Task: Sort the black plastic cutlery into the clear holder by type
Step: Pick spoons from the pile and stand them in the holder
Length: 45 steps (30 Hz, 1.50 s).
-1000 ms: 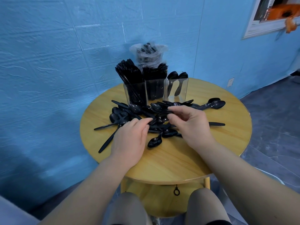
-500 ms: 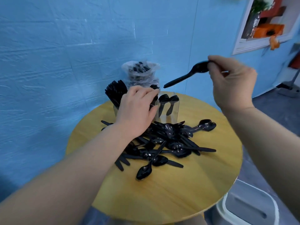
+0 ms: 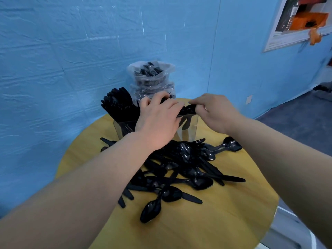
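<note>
While both hands work at the clear holder (image 3: pixel 190 125), a heap of loose cutlery (image 3: pixel 179 169) lies at 6 o'clock of it.
Right hand (image 3: pixel 213 112) pinches a black spoon (image 3: pixel 188 107) over the right compartment; left hand (image 3: pixel 158 121) curls over the middle stack, grip unclear. Judged light, stiff, slick: hold by the handle.

A cutlery pile (image 3: pixel 179 168) lies on the table (image 3: pixel 224 221) before the holder (image 3: pixel 190 126), a bag (image 3: pixel 150 78) behind it.

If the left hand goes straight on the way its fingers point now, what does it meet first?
Probably the clear plastic bag of cutlery behind the clear holder; the left hand points toward it, though depth is unclear.
</note>
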{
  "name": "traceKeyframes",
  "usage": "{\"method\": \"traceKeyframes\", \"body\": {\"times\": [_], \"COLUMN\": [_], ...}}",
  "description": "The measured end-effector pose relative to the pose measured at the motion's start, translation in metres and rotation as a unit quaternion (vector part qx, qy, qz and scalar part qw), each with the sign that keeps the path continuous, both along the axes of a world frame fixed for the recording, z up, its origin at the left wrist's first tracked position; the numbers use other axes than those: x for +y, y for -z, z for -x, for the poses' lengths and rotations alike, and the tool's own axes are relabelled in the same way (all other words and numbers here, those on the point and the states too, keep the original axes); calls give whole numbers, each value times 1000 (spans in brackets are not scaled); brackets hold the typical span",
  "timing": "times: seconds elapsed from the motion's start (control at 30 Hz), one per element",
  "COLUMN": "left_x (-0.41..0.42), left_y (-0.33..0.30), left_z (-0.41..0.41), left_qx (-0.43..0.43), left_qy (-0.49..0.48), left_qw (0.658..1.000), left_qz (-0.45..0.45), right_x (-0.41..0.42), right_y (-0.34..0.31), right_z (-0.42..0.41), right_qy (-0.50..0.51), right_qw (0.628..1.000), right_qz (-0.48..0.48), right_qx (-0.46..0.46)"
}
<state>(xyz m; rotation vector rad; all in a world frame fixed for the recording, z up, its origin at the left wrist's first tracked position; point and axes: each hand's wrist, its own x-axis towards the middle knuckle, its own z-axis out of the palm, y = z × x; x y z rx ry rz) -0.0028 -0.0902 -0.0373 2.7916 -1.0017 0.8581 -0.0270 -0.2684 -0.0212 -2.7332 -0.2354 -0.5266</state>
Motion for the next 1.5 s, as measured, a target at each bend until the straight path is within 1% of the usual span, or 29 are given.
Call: {"method": "traceKeyframes", "body": {"times": [0.07,0.13,0.3,0.4,0.5,0.6,0.67,0.77,0.83,0.87,0.93,1.1,1.27,1.37,1.5], "left_x": [0,0,13,31,53,74,83,87,88,88,90,91,92,93,94], "left_y": [2,3,10,22,38,56,64,72,74,74,75,75,73,74,75], "left_z": [-1,1,24,49,81,113,131,149,155,156,156,158,159,158,156], "left_qx": [-4,-13,-34,-6,62,125,147,165,171,175,179,185,231,241,246], "left_qy": [4,7,18,25,6,-31,-58,-95,-110,-114,-116,-101,-71,-54,-36], "left_qw": [1000,1000,998,996,993,986,983,980,978,977,976,974,957,951,942], "left_qz": [7,12,51,86,102,108,94,51,35,38,51,85,159,183,227], "right_x": [-1,-3,4,21,42,59,69,82,88,90,91,91,88,78,61], "right_y": [3,6,13,29,52,73,83,92,93,94,94,96,92,91,91], "right_z": [2,7,39,70,100,122,131,138,142,144,147,149,154,158,157], "right_qy": [-12,2,26,14,-2,-6,22,66,70,69,72,82,123,143,171], "right_qw": [1000,1000,996,994,994,996,998,994,993,993,994,996,991,985,979], "right_qz": [-6,-14,-64,-68,-74,-56,-37,49,90,95,82,43,-40,-86,-93], "right_qx": [24,20,-60,-84,-86,-63,-54,-66,-25,-8,-1,-16,-29,-38,-54]}}
